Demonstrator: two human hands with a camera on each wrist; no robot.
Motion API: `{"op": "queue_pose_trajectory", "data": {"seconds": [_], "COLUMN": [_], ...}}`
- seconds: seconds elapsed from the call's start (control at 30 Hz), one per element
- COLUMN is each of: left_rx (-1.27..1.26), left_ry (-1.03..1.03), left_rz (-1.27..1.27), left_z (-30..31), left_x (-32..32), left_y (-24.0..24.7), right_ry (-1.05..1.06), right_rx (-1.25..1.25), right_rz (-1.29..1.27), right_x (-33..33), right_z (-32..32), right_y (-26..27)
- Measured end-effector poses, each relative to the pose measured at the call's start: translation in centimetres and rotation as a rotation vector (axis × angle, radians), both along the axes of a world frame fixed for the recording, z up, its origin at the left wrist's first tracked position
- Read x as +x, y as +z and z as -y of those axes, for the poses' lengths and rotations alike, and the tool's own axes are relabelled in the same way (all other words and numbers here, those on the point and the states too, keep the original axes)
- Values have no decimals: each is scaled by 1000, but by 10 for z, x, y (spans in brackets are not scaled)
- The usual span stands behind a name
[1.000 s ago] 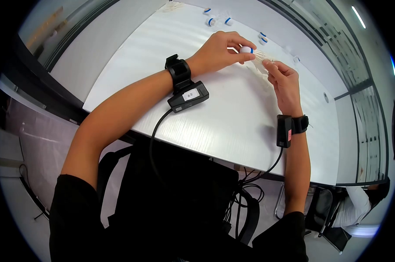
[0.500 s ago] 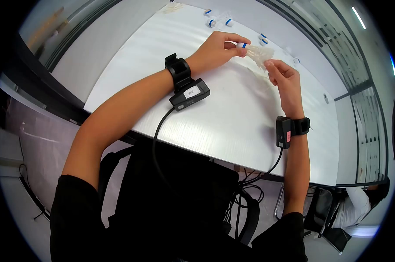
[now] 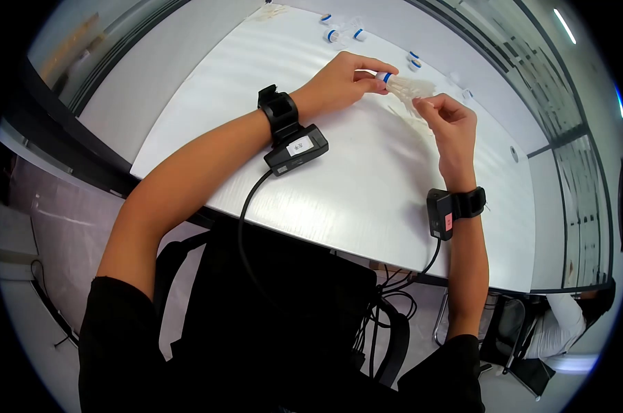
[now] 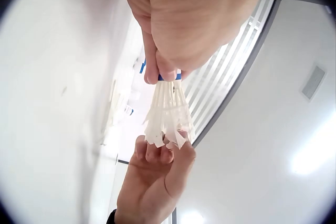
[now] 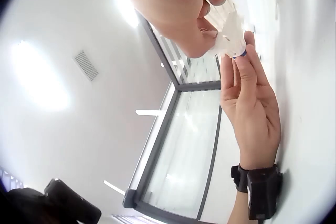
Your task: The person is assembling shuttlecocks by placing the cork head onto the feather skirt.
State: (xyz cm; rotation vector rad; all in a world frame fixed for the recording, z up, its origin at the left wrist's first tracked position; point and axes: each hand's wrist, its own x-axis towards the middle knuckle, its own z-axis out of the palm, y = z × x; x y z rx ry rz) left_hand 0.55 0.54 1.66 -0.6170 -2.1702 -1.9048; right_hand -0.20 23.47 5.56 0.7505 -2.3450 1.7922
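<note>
My left hand (image 3: 340, 81) pinches a feather shuttlecock (image 3: 409, 87) by its white, blue-banded base, between thumb and fingers. The shuttlecock is held over the table with its skirt pointing to the right. In the left wrist view, the white feathers (image 4: 168, 121) look ragged and bent at their outer ends. My right hand (image 3: 454, 131) pinches the feathers' outer edge with thumb and index finger, also seen in the right wrist view, where the torn skirt (image 5: 229, 34) lies between the two hands.
Several other shuttlecocks (image 3: 330, 36) lie along the back of the white table (image 3: 311, 199). Loose feather pieces (image 3: 273, 12) rest at the far left corner. Low partition walls (image 3: 208, 51) border the table. A cable (image 3: 241, 227) runs from the left wrist camera.
The shuttlecock has tilted and shifted slightly in my left hand, showing more of its feather skirt. My right hand has moved a little to the right, still at the feather edge.
</note>
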Motion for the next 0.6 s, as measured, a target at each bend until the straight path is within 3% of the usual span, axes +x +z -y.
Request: {"op": "queue_pose_trajectory", "data": {"seconds": [0.6], "left_rx": [-21], "left_ry": [-2], "left_rz": [-5], "left_z": [-1], "left_x": [1], "left_y": [1], "right_ry": [-80], "right_rx": [61], "right_rz": [-144], "right_x": [9], "right_z": [8], "right_y": [-6]}}
